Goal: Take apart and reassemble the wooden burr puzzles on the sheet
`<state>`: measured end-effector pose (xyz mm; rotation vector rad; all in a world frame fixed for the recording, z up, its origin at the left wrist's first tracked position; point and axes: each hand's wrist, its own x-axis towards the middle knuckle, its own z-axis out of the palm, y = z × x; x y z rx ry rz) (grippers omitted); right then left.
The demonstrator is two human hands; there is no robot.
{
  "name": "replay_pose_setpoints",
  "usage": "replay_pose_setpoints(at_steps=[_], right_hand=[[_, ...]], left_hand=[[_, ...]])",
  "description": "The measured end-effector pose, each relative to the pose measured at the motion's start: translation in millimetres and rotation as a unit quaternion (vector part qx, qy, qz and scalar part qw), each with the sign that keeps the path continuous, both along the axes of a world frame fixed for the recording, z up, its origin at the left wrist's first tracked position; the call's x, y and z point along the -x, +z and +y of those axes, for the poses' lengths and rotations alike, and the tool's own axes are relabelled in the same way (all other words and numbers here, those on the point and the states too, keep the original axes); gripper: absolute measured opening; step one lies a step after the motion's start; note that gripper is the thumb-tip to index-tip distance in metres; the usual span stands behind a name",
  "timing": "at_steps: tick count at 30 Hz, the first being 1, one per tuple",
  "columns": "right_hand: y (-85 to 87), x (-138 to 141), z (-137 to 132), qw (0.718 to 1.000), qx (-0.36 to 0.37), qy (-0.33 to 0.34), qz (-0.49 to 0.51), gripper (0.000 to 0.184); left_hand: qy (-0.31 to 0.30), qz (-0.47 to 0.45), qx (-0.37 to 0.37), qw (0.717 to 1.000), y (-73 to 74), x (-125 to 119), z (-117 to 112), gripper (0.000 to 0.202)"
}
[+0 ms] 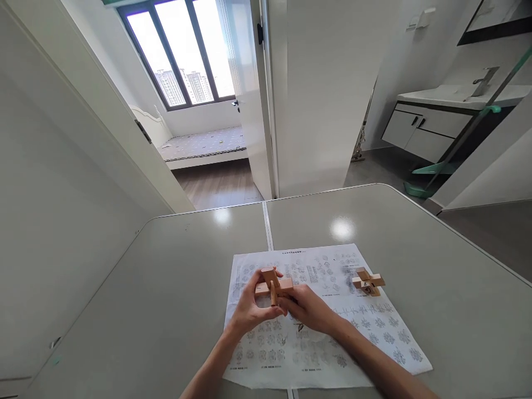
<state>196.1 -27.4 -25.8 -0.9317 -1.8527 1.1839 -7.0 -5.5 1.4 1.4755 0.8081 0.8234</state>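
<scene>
A partly assembled wooden burr puzzle [272,285], made of crossed pale wooden bars, is held up over a printed sheet [307,366]. My left hand [249,307] wraps round its left side, thumb below and fingers behind. From the right, my right hand [307,307] grips the puzzle's lower right part, its fingertips partly hidden behind the bars. On the sheet's right side lies a second group of interlocked wooden pieces [368,281], with dark marks on it, apart from both hands.
The sheet carries many small line diagrams and lies on a grey-green table [166,310] with a seam down its middle. Beyond the table's far edge are an open door [249,100], a bed [208,144] and a washbasin cabinet [428,127].
</scene>
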Motion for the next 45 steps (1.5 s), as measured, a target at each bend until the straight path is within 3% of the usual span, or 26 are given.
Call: replay_pose_setpoints(at_steps=[12,20,26,31,35,45], right_hand=[[0.6,2.8,-0.1,0.999,0.0,-0.033,0.015,0.038],[1.5,1.4,-0.7,0.999,-0.038,-0.008,-0.003,0.045],[-5.8,0.9,-0.9,0.998,-0.017,-0.044,-0.031,0.042],[-2.2,0.6,-2.1,0.999,0.004,-0.045,-0.02,0.034],[2.0,0.4,-2.6,0.999,0.007,-0.03,-0.009,0.028],[0.6,1.2,-1.4,0.998,0.047,-0.028,0.034,0.03]], left_hand=[[0.021,-0.007,-0.005,1.0,-2.0,0.4,1.8,0.079],[0.045,-0.069,0.037,0.996,-2.5,2.4,3.2,0.088],[0.032,-0.08,0.044,0.995,-9.7,5.3,5.1,0.086],[0.04,-0.065,0.054,0.996,-12.4,6.8,6.1,0.087],[0.029,-0.057,0.053,0.997,-10.4,6.5,6.3,0.086],[-0.017,-0.06,0.054,0.997,-2.6,4.1,4.7,0.086]])
